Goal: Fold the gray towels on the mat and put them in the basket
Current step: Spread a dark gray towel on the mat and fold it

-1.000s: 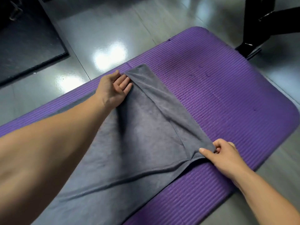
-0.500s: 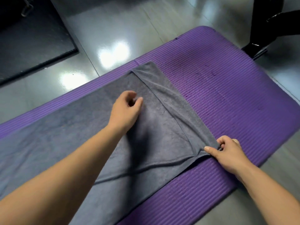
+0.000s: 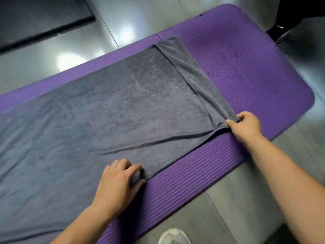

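A large gray towel (image 3: 109,110) lies spread along the purple mat (image 3: 246,71), its right end folded back into a narrow strip. My right hand (image 3: 246,125) pinches the near corner of that folded strip. My left hand (image 3: 119,182) grips the towel's near edge, fingers curled round the cloth where it meets the mat. The towel's left part runs out of view. No basket is in view.
Shiny gray floor surrounds the mat. A dark floor mat (image 3: 40,16) lies at the far left. A black stand leg (image 3: 284,20) rises at the far right by the mat's corner. A white shoe (image 3: 174,235) shows at the bottom edge.
My left hand has pulled back from the towel's far corner, across its middle, to the near edge and taken hold of it. My right hand has kept its pinch on the corner.
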A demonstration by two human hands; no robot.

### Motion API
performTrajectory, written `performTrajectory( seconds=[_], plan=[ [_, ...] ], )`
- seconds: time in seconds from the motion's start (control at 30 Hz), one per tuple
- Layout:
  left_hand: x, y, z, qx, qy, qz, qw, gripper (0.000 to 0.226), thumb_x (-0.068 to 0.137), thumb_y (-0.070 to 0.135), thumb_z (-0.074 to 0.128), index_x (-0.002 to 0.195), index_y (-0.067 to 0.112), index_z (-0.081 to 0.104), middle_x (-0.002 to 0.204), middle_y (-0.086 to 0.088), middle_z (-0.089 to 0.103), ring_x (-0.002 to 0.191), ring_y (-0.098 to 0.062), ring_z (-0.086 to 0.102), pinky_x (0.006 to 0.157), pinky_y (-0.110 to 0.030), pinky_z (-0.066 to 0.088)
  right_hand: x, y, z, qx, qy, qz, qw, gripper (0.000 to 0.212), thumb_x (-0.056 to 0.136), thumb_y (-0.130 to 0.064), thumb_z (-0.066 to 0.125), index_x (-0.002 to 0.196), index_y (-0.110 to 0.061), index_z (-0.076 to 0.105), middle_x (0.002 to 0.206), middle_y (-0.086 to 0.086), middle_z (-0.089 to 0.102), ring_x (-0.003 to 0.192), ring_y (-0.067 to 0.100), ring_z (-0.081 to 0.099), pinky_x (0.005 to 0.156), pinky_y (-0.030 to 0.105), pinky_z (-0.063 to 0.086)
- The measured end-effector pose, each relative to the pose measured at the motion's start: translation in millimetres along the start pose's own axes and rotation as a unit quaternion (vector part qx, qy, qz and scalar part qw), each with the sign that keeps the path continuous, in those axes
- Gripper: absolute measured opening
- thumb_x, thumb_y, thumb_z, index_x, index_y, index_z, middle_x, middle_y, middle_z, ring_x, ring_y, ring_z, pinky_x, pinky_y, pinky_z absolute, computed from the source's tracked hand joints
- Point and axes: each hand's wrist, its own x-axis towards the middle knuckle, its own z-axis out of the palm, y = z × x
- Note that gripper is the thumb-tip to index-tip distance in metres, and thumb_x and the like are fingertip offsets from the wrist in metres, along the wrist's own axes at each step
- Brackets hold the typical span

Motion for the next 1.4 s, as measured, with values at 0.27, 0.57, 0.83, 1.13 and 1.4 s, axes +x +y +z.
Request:
performTrajectory(
  seconds=[0.27, 0.57, 0.83, 1.13, 1.4],
  plan=[
    [-23, -6, 2, -0.015, -0.021, 0.012, 1.000, 0.019, 0.081, 0.043, 0.053, 0.080, 0.032, 0.069, 0.075, 0.012, 0.059, 0.071, -0.019, 0.062, 0.056, -0.032, 0.045, -27, -6, 10, 0.122, 0.055, 0.039, 0.990, 0.050, 0.077, -0.025, 0.080, 0.119, -0.021, 0.053, 0.111, 0.010, 0.065, 0.085, 0.028, 0.067, 0.083, 0.053, 0.059],
    [-40, -6, 4, -0.064, -0.016, -0.013, 0.998, 0.023, 0.086, 0.041, 0.045, 0.086, 0.032, 0.067, 0.081, 0.013, 0.058, 0.075, -0.016, 0.060, 0.064, -0.031, 0.051, -40, -9, 12, -0.030, 0.079, -0.050, 0.995, 0.055, 0.086, -0.005, 0.062, 0.138, -0.018, 0.052, 0.133, 0.019, 0.044, 0.117, 0.038, 0.048, 0.104, 0.041, 0.039],
    [-32, -46, -23, -0.033, 0.067, -0.091, 0.993, 0.030, 0.087, 0.041, 0.047, 0.093, 0.022, 0.069, 0.094, 0.003, 0.061, 0.083, -0.026, 0.060, 0.071, -0.040, 0.052, -40, -67, 38, -0.257, 0.124, -0.221, 0.933, 0.024, 0.087, -0.049, 0.070, 0.092, -0.026, 0.073, 0.111, 0.005, 0.058, 0.112, 0.033, 0.043, 0.089, 0.043, 0.030],
    [-37, -96, -44, -0.008, 0.089, -0.165, 0.982, 0.040, 0.085, 0.043, 0.043, 0.096, 0.017, 0.071, 0.100, -0.004, 0.064, 0.088, -0.034, 0.062, 0.074, -0.045, 0.053, -28, -69, 51, -0.145, 0.053, -0.174, 0.972, 0.017, 0.095, -0.023, 0.063, 0.105, -0.009, 0.064, 0.114, 0.019, 0.063, 0.112, 0.040, 0.056, 0.094, 0.043, 0.044],
    [-50, -140, -63, 0.026, 0.114, -0.240, 0.964, 0.046, 0.081, 0.043, 0.045, 0.105, 0.013, 0.070, 0.109, -0.013, 0.062, 0.096, -0.040, 0.060, 0.077, -0.048, 0.052, -20, -84, 31, -0.139, -0.018, -0.108, 0.984, 0.011, 0.079, -0.007, 0.066, 0.087, -0.013, 0.068, 0.100, 0.014, 0.071, 0.091, 0.030, 0.059, 0.075, 0.030, 0.041]
  ],
)
